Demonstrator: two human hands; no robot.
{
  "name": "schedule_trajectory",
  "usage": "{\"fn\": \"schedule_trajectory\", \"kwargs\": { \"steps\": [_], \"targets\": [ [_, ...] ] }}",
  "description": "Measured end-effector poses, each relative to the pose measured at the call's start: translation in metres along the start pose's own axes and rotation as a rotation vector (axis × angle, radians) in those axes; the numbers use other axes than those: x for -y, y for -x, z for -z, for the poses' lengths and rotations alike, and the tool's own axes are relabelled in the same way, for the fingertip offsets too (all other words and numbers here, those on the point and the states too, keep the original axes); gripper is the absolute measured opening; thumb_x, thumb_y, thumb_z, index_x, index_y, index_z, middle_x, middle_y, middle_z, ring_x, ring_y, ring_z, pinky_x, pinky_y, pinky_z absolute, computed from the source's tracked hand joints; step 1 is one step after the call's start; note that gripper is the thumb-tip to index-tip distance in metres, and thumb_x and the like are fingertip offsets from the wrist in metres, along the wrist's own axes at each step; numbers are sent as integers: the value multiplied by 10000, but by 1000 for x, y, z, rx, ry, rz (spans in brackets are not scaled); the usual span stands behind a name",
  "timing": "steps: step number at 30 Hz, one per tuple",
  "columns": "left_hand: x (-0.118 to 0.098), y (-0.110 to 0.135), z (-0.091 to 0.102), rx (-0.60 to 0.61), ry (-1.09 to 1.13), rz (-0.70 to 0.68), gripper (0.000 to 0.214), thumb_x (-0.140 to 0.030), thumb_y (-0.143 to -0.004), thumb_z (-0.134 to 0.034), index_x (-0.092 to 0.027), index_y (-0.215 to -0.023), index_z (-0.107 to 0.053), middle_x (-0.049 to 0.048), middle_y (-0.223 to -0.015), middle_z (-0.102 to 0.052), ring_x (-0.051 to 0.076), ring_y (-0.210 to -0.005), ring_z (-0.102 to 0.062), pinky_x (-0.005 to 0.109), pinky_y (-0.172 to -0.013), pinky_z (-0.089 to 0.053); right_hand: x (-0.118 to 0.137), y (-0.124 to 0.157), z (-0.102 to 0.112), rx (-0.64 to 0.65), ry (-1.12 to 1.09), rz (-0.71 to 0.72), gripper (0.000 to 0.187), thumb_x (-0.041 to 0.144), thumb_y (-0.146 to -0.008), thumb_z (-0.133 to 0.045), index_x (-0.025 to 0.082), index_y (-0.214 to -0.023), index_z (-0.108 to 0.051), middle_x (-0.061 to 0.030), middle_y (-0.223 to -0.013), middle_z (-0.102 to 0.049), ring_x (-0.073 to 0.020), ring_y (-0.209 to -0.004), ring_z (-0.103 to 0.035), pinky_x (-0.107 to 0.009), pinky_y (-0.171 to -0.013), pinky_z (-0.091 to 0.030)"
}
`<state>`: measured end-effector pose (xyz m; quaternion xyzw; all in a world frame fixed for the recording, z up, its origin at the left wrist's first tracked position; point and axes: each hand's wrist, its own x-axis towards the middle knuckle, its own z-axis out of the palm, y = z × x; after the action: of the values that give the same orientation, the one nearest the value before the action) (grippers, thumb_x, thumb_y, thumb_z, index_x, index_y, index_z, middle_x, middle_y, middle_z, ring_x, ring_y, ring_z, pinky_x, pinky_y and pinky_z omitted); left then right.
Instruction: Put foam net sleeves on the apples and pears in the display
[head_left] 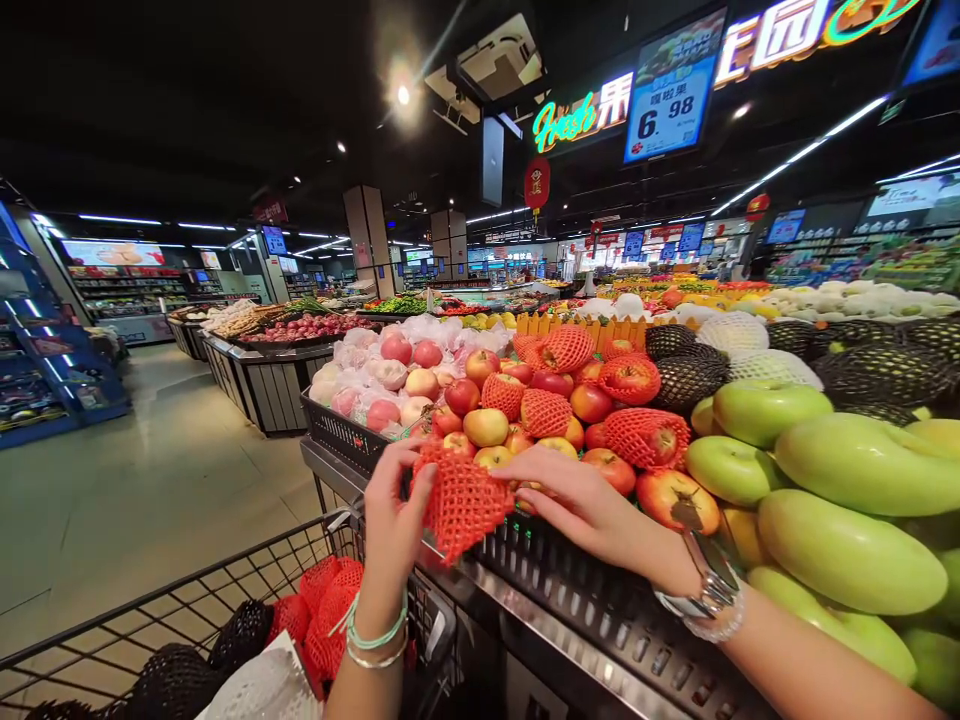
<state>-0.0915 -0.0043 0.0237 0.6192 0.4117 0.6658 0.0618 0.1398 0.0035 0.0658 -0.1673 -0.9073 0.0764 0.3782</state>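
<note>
Net (465,505), red and apparently flat, hangs between the two hands at the tray's near edge; whether it holds any fruit cannot be told. The left hand (394,505) pinches its left edge between thumb and fingers, and the right hand (559,490) closes fingertips on its right edge. Handling it well likely means a light, even pull from both sides, fingers hooked at the rim rather than the thin mesh, which could tear.

Counted outward: one net in the grip; just beyond it, at least five netted apples (545,413) among loose apples (486,427) too crowded to count, all in one tray (337,432). Right of the grip lie at least six green fruits (851,550). Below left is one cart (187,582), with one white bundle (262,690) and at least two red bundles (337,605).
</note>
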Motion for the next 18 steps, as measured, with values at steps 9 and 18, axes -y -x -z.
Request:
{"fn": "schedule_trajectory", "kwargs": {
  "steps": [9, 18],
  "targets": [
    [-8, 18, -43, 358, -59, -125, 195, -370, -954, -477, -206, -959, -581, 35, -874, -614, 190, -808, -579, 287, -750, -452, -13, -3, -11, 107, -162, -321, 213, 36, -798, -480, 165, -724, -632, -17, -785, -643, -154, -736, -558, -273, -705, -467],
    [3, 49, -78, 118, 170, -158, 495, -549, -969, -277, -253, -1354, -370, 111, -1252, -424, 250, -1189, -428, 401, -1027, -343, -12, -3, -16, 133, -535, -495, 96, 144, -750, -538, 151, -720, -629, -6, -746, -676, -136, -654, -564, -256, -629, -496]
  ]
}}
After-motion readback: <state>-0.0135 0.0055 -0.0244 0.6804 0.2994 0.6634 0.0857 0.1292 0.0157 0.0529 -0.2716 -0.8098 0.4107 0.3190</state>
